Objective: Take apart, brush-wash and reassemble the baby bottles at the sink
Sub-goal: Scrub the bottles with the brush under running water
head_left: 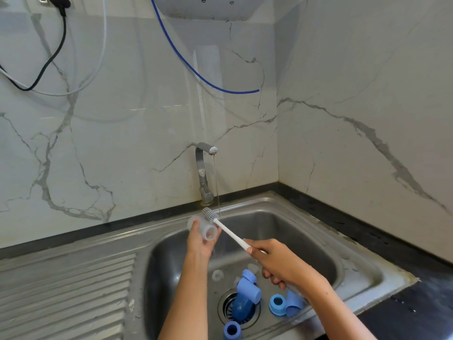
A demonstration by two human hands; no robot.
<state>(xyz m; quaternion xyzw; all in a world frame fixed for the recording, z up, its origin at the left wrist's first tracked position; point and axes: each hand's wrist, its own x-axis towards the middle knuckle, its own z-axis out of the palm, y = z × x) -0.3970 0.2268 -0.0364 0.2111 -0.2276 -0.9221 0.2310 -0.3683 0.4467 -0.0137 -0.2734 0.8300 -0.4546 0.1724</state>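
The sink is dull, scuffed steel, its ribbed drainboard likewise. The tap is shiny metal. The bottle is cloudy, see-through plastic; the caps are matt blue plastic. The brush has a smooth white plastic handle. The wall is glossy veined marble.
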